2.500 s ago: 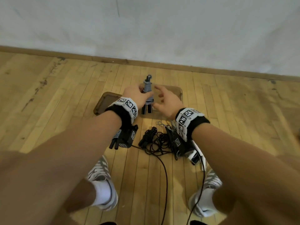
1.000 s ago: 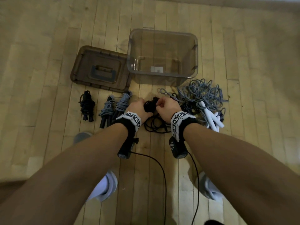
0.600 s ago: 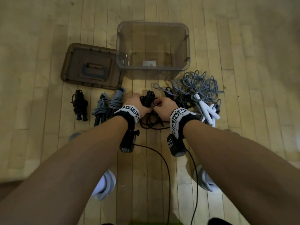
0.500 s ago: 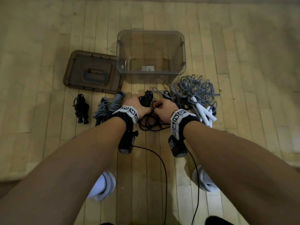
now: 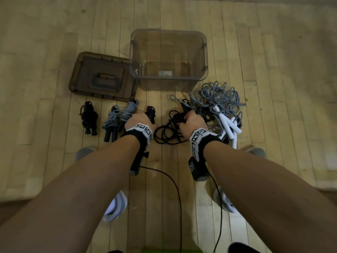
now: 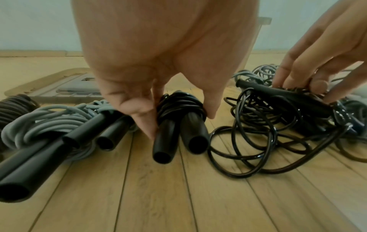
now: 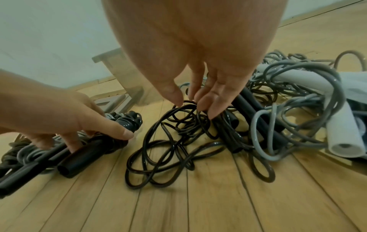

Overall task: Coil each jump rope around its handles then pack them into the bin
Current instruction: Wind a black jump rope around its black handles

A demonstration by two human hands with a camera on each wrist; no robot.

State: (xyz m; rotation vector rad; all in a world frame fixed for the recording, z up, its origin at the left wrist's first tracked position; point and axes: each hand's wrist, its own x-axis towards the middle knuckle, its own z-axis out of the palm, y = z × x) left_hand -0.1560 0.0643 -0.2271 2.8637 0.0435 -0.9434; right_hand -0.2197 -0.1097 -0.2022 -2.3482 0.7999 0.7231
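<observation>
From the head view the left hand [image 5: 140, 121] covers the lower half of the black bundle [image 5: 151, 114], and the right hand [image 5: 191, 123] hides its own fingertips in the loose black rope [image 5: 169, 132]. In the left wrist view the black handles [image 6: 23, 169] at lower left are cut off by the edge. How many ropes make up the grey tangle [image 5: 217, 99] cannot be told.

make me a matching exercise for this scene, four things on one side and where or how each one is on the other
Things:
1. bin
2. lid
3. coiled black rope
4. white handles

States:
a. pinched by the left hand
b. flat on the floor, left of the bin
c. in the tangle on the right
d. no ropes inside

Pairs: 1-d, 2-b, 3-a, 4-c
</observation>
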